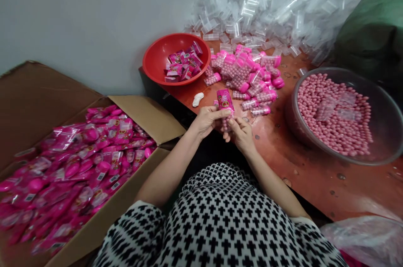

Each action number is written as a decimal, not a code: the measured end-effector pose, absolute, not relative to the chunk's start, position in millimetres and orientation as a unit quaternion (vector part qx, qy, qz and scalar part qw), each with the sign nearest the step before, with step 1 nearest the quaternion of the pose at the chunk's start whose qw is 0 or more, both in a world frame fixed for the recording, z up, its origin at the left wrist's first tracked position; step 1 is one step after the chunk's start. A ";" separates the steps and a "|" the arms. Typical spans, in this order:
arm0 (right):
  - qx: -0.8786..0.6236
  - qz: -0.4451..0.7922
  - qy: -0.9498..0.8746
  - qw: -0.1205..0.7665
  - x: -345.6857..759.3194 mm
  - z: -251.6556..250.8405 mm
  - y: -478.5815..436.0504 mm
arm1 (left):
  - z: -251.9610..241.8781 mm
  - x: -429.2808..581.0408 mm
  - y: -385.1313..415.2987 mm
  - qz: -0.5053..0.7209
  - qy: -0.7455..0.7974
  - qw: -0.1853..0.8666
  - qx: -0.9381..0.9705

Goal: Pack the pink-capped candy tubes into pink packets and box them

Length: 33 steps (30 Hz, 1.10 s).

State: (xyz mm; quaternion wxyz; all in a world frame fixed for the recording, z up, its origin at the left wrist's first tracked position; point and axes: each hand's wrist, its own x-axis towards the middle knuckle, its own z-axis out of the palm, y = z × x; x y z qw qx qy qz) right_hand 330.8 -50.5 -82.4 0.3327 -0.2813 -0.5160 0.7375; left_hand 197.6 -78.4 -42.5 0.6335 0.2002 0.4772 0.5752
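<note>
My left hand [206, 121] pinches the side of a pink printed wrapper [225, 100] at the near edge of the red-brown table. From the right, my right hand [242, 133] grips the wrapper's lower end, where a tube of pink balls [225, 123] partly shows between my fingers. Whether the tube sits inside the wrapper I cannot tell. Just beyond my hands lies a pile of clear tubes with pink caps [245, 71], filled with pink balls. A crumpled white scrap [198, 99] rests left of the wrapper.
A red bowl [151, 71] holds folded pink wrappers. At left, an open cardboard box [138, 111] is full of wrapped pink packs. A large tub [294, 111] of pink balls stands at right. Clear empty tubes [252, 6] heap at the back, beside a green sack [374, 15].
</note>
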 end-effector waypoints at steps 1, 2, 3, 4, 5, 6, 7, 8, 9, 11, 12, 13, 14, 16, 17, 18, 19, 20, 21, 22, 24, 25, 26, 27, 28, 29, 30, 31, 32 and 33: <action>-0.275 0.752 -0.501 0.328 330.7 -82.7 -50.7 | -42.8 196.6 -79.6 0.573 0.471 0.640 0.198; -0.275 0.756 -0.497 0.327 330.6 -82.5 -51.1 | -43.4 195.7 -80.5 0.575 0.469 0.642 0.194; -0.281 0.749 -0.503 0.327 330.5 -81.7 -51.7 | -44.2 195.3 -81.1 0.579 0.469 0.640 0.186; -0.291 0.734 -0.519 0.329 330.4 -80.5 -52.3 | -45.3 195.5 -81.5 0.588 0.470 0.634 0.176; -0.303 0.712 -0.539 0.333 330.4 -79.1 -52.8 | -46.4 196.6 -81.7 0.598 0.471 0.627 0.165; -0.314 0.687 -0.561 0.338 330.4 -77.6 -53.1 | -47.6 198.4 -81.9 0.609 0.471 0.619 0.155; -0.324 0.664 -0.580 0.343 330.5 -76.4 -53.1 | -48.7 200.9 -82.1 0.620 0.468 0.612 0.148; -0.330 0.646 -0.595 0.347 330.6 -75.4 -52.8 | -49.7 203.7 -82.4 0.630 0.464 0.605 0.145; -0.332 0.634 -0.603 0.352 330.8 -74.8 -52.3 | -50.4 206.5 -82.9 0.639 0.461 0.598 0.148; -0.329 0.640 -0.597 0.356 331.3 -74.3 -51.1 | -51.5 210.8 -84.6 0.655 0.452 0.583 0.167; -0.322 0.657 -0.583 0.353 331.6 -74.3 -50.8 | -51.9 211.5 -85.8 0.657 0.448 0.579 0.180; -0.314 0.679 -0.565 0.348 331.9 -74.1 -50.7 | -52.3 211.3 -87.2 0.655 0.444 0.580 0.193; -0.306 0.701 -0.545 0.342 332.3 -73.9 -50.9 | -52.6 210.0 -88.6 0.647 0.442 0.587 0.204; -0.294 0.735 -0.515 0.329 333.1 -72.9 -52.2 | -53.1 205.7 -91.4 0.627 0.440 0.606 0.214; -0.292 0.742 -0.508 0.325 333.4 -72.1 -53.1 | -53.2 203.5 -92.6 0.619 0.441 0.614 0.214; -0.292 0.744 -0.505 0.324 333.6 -71.2 -53.9 | -53.4 201.9 -93.6 0.615 0.441 0.619 0.211; -0.293 0.744 -0.507 0.322 333.7 -70.3 -54.8 | -53.4 201.1 -94.2 0.616 0.440 0.621 0.205; -0.295 0.741 -0.511 0.319 333.5 -69.4 -55.5 | -53.4 201.3 -94.4 0.621 0.439 0.620 0.196; -0.297 0.738 -0.517 0.317 333.2 -68.7 -56.1 | -53.3 202.4 -94.3 0.629 0.437 0.616 0.184; -0.299 0.733 -0.524 0.314 332.9 -68.2 -56.7 | -53.1 204.4 -94.0 0.637 0.437 0.611 0.172; -0.306 0.718 -0.540 0.314 332.2 -68.0 -57.9 | -52.7 209.5 -93.2 0.647 0.443 0.601 0.153; -0.312 0.707 -0.548 0.320 332.1 -68.3 -58.5 | -52.4 212.0 -93.0 0.649 0.450 0.595 0.149; -0.318 0.694 -0.555 0.330 332.0 -68.7 -59.0 | -52.1 214.1 -93.1 0.648 0.458 0.589 0.150; -0.323 0.686 -0.555 0.342 332.1 -69.3 -59.5 | -51.7 215.7 -93.5 0.647 0.468 0.582 0.154; -0.326 0.685 -0.548 0.353 332.3 -69.9 -59.8 | -51.2 216.8 -94.3 0.647 0.477 0.573 0.159; -0.327 0.693 -0.531 0.362 332.5 -70.6 -60.0 | -50.7 217.3 -95.2 0.648 0.484 0.565 0.165; -0.324 0.707 -0.511 0.365 332.7 -71.3 -60.1 | -50.3 217.5 -96.3 0.648 0.487 0.561 0.169; -0.321 0.723 -0.492 0.365 332.8 -72.0 -60.3 | -49.8 217.4 -97.1 0.648 0.485 0.562 0.171; -0.317 0.733 -0.480 0.363 332.8 -72.7 -60.6 | -49.4 217.4 -97.8 0.651 0.478 0.565 0.168; -0.315 0.735 -0.478 0.362 332.7 -73.4 -61.2 | -49.0 217.4 -98.0 0.654 0.469 0.571 0.162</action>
